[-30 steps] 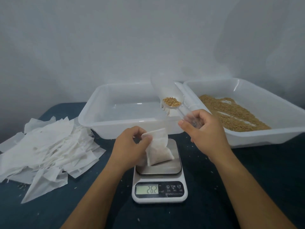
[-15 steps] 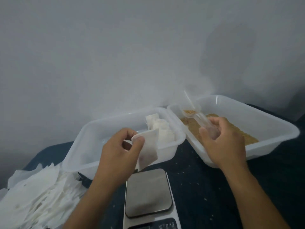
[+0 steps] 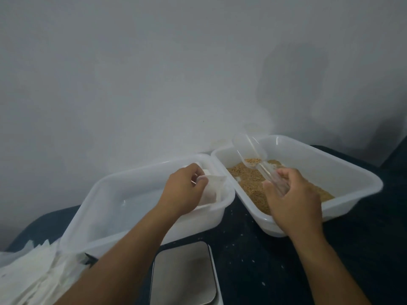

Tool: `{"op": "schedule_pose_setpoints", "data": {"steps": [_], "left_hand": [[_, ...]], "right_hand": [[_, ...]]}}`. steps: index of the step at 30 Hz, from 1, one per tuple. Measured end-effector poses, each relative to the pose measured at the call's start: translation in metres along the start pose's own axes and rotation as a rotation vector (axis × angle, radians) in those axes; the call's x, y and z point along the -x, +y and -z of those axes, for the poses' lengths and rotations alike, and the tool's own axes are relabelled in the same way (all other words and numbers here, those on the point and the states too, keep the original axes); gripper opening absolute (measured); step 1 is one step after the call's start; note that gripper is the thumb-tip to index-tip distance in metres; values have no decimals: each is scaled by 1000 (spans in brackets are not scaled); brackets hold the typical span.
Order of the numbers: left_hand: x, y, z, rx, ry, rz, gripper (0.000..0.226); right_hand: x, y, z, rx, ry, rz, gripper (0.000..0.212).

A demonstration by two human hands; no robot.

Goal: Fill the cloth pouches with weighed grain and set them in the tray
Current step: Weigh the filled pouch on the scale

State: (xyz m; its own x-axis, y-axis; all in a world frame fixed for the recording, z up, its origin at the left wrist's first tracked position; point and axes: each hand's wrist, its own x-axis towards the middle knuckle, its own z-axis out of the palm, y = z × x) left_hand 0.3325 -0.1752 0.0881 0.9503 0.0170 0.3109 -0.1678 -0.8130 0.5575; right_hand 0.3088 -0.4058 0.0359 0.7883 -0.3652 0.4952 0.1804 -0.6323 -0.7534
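Left hand (image 3: 186, 190) reaching into the right end of the near white tray (image 3: 105, 194), fingers curled and pinching the top edge of a filled cloth pouch (image 3: 212, 190), which hangs low inside the tray against its right wall, beside other white pouches partly hidden behind the hand. Right hand (image 3: 293, 199) over the second tray (image 3: 343, 172), gripping the handle of a clear plastic scoop (image 3: 250, 150) with a little grain (image 3: 253, 161) in its bowl, above the loose grain in that tray. Scale (image 3: 184, 276) with bare steel plate at the lower edge, on the dark table (image 3: 253, 256); pile of empty pouches (image 3: 33, 274) at lower left.
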Motion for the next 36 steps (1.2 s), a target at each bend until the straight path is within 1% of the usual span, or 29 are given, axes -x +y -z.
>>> {"op": "schedule_pose_setpoints", "data": {"steps": [4,11,13,15,18,21,25,27,30,32,36], "left_hand": [[-1,-9,-6,-2,-78,39,10],[-10,-20,-21,-124,-317,156,7],[-13,-22,-23,-148,-348,185,10],[-15,-24,-21,-163,-344,201,18],[-12,-28,-14,-136,-274,196,27],[1,-29,-3,-55,-175,163,30],[40,-27,14,119,135,47,22],[69,-30,23,193,228,3,21],[113,-46,39,200,237,-9,22],[138,-64,48,190,239,13,26],[168,-104,68,99,294,131,26]], "right_hand": [[-2,2,0,39,-20,-36,27],[0,2,2,150,-64,-76,24],[0,1,2,199,-94,-88,25],[-1,-1,1,237,-133,-98,24],[0,-3,3,288,-170,-83,22],[1,-3,5,363,-222,-56,30],[-1,-1,5,441,-301,-67,37],[-4,1,5,478,-327,-78,39],[-9,4,5,519,-383,-82,33],[-9,2,6,562,-426,-79,33],[-14,6,4,610,-496,-71,49]]}}
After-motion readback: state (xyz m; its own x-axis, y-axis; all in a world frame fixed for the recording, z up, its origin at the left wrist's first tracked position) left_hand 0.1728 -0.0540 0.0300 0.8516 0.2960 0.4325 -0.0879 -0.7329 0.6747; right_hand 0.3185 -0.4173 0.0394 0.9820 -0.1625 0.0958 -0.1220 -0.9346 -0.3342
